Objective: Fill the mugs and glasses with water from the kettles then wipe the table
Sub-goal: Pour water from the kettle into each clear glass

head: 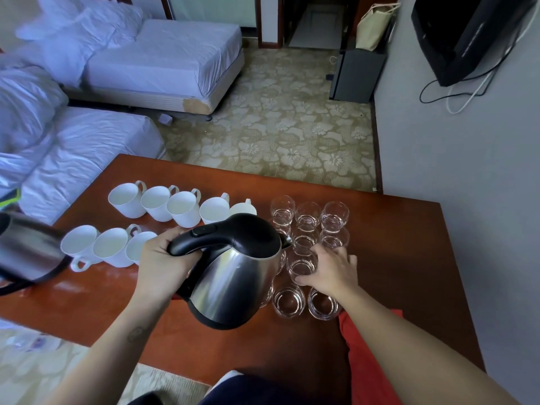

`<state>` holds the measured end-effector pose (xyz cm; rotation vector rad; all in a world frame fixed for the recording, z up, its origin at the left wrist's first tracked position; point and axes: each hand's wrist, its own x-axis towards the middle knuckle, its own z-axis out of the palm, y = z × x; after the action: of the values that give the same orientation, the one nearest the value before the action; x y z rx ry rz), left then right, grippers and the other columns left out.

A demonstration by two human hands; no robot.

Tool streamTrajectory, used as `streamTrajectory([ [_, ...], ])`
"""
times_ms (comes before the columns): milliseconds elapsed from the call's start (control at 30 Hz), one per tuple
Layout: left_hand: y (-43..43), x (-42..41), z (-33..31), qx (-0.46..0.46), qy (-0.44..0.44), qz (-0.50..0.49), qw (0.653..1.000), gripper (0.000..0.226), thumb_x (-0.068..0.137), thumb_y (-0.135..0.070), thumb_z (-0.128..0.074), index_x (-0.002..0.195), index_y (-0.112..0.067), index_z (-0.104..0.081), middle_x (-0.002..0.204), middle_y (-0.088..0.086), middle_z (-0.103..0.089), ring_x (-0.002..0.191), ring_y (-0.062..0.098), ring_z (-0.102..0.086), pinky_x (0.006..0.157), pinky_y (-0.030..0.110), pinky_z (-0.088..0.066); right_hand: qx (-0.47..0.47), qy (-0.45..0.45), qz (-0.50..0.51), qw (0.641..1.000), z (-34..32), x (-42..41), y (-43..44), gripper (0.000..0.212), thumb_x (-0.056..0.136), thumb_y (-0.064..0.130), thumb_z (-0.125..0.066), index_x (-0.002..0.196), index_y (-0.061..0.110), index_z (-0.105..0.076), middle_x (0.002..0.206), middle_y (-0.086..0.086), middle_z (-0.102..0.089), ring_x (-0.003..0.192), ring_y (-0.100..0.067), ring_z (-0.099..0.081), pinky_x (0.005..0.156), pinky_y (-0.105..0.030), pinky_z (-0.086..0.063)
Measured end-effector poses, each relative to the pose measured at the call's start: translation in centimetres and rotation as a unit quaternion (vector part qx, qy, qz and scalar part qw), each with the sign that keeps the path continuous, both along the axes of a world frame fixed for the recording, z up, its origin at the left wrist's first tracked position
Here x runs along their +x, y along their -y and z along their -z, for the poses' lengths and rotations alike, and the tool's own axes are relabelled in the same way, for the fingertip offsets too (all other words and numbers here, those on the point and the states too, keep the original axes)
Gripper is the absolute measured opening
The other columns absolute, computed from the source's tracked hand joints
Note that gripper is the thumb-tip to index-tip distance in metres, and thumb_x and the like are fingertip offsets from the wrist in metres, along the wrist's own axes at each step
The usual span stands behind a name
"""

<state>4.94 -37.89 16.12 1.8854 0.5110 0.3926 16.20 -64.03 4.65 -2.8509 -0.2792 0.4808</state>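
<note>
We're working through the filling step: left hand (163,258) is gripping the kettle (233,273) mid-frame, right hand (333,267) is holding one glass (302,266) in curled fingers (324,250) on the desk (409,258), centre-right; next we're needing the spout right over it

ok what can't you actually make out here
Head view only.
Second kettle: cut off by the left edge.
Near mug row: its end hidden behind the left hand and held kettle.
Water level in the glass in the right hand: too clear to tell.
</note>
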Motion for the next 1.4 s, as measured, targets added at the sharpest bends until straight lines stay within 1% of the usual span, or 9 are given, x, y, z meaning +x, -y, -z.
streamTrajectory([
  [100, 0.2, 0.0, 0.2, -0.002, -0.010, -0.014, 1.000, 0.019, 0.058, -0.014, -0.056, 0.073, -0.015, -0.067, 0.051, -0.011, -0.049, 0.049, 0.004, -0.042, 0.059, 0.030, -0.039, 0.076, -0.025, 0.033, 0.996, -0.6, -0.3, 0.8, 0.079, 0.067, 0.065, -0.078, 0.131, 0.033, -0.046, 0.129, 0.007, -0.056, 0.127, -0.019, -0.043, 0.104, -0.037, -0.033],
  [200, 0.3, -0.2, 0.2, 0.015, -0.003, -0.015, 1.000, 0.021, 0.057, -0.013, -0.056, 0.074, -0.004, -0.064, 0.051, -0.008, -0.046, 0.049, 0.006, -0.039, 0.060, 0.032, -0.037, 0.182, -0.067, 0.078, 0.978, -0.7, -0.7, 1.3, 0.072, 0.063, 0.055, -0.083, 0.121, 0.034, -0.044, 0.120, 0.012, -0.058, 0.113, -0.016, -0.057, 0.091, -0.035, -0.046],
  [400, 1.0, -0.5, -1.1, 0.053, 0.003, 0.008, 0.999, 0.015, 0.056, -0.016, -0.055, 0.068, -0.018, -0.064, 0.046, -0.011, -0.047, 0.047, 0.006, -0.041, 0.046, 0.022, -0.035, 0.276, -0.074, 0.091, 0.954, -1.7, -2.0, 1.8, 0.070, 0.070, 0.040, -0.086, 0.125, 0.029, -0.043, 0.120, 0.011, -0.056, 0.110, -0.012, -0.057, 0.088, -0.028, -0.044],
  [600, 1.1, -0.9, -1.7, 0.106, -0.004, 0.034, 0.994, 0.018, 0.056, -0.019, -0.059, 0.072, -0.023, -0.067, 0.058, 0.007, -0.060, 0.049, 0.007, -0.047, 0.046, 0.016, -0.035, 0.295, -0.075, 0.080, 0.949, -2.4, -2.5, 1.8, 0.070, 0.067, 0.048, -0.085, 0.121, 0.037, -0.042, 0.124, 0.014, -0.055, 0.111, -0.011, -0.056, 0.093, -0.034, -0.048],
  [900, 1.3, -1.6, -3.2, 0.151, -0.026, 0.044, 0.987, 0.005, 0.064, -0.022, -0.066, 0.069, -0.024, -0.065, 0.058, 0.004, -0.060, 0.051, 0.006, -0.048, 0.055, 0.027, -0.039, 0.300, -0.070, 0.052, 0.950, -3.1, -3.3, 0.8, 0.071, 0.069, 0.047, -0.084, 0.125, 0.035, -0.042, 0.120, 0.017, -0.055, 0.100, -0.004, -0.057, 0.089, -0.033, -0.050],
  [1033, 1.4, -1.7, -3.5, 0.158, -0.037, 0.038, 0.986, 0.014, 0.060, -0.027, -0.058, 0.070, -0.023, -0.066, 0.054, 0.001, -0.058, 0.049, 0.007, -0.047, 0.056, 0.029, -0.041, 0.297, -0.077, 0.043, 0.951, -3.4, -3.5, 0.5, 0.071, 0.070, 0.046, -0.083, 0.126, 0.035, -0.040, 0.112, 0.020, -0.054, 0.094, -0.002, -0.057, 0.088, -0.034, -0.051],
  [1133, 1.4, -1.7, -3.5, 0.160, -0.043, 0.037, 0.985, 0.006, 0.065, -0.019, -0.066, 0.070, -0.022, -0.067, 0.055, 0.001, -0.059, 0.050, 0.007, -0.048, 0.057, 0.028, -0.041, 0.295, -0.077, 0.037, 0.952, -3.7, -3.5, 0.5, 0.070, 0.072, 0.042, -0.083, 0.126, 0.034, -0.040, 0.111, 0.021, -0.052, 0.092, -0.002, -0.056, 0.084, -0.031, -0.049],
  [1233, 1.3, -1.6, -3.4, 0.173, -0.051, 0.031, 0.983, 0.017, 0.073, -0.003, -0.068, 0.070, -0.020, -0.068, 0.056, 0.003, -0.058, 0.050, 0.008, -0.048, 0.057, 0.028, -0.041, 0.291, -0.073, 0.043, 0.953, -3.7, -3.4, 0.6, 0.071, 0.070, 0.043, -0.084, 0.126, 0.035, -0.041, 0.109, 0.021, -0.054, 0.098, -0.005, -0.057, 0.089, -0.034, -0.050],
  [1400, 1.3, -1.3, -3.7, 0.181, -0.056, 0.032, 0.981, 0.014, 0.074, -0.004, -0.069, 0.070, -0.018, -0.070, 0.057, 0.005, -0.060, 0.056, 0.016, -0.053, 0.058, 0.029, -0.042, 0.285, -0.068, 0.044, 0.955, -3.6, -3.1, 0.8, 0.071, 0.069, 0.044, -0.084, 0.125, 0.034, -0.041, 0.118, 0.018, -0.054, 0.101, -0.004, -0.057, 0.088, -0.031, -0.049],
])
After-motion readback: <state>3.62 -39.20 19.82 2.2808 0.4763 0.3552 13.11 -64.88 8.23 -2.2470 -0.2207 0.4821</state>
